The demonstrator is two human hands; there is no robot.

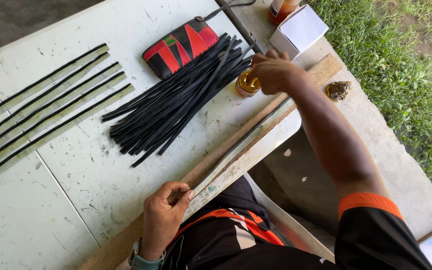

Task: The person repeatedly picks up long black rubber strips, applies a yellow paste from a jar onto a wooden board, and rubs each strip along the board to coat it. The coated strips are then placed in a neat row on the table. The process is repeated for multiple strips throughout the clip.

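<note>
My left hand [163, 216] pinches the near end of a thin black strip [241, 142] that lies along a long wooden board [326, 70] at the table's edge. My right hand [273, 71] reaches out over a small open jar of amber glue [246, 85], its fingers closed on something thin dipped into the jar; what it is stays hidden by the hand. A loose heap of black strips [176, 102] lies just left of the jar.
A red, green and black pouch [181, 46] rests behind the heap. Several strips laid on pale bands [51, 107] line the white table [76, 200] at left. A white box [300, 30], an orange bottle [282, 9], a brown lump [338, 90] and grass [406, 60] lie to the right.
</note>
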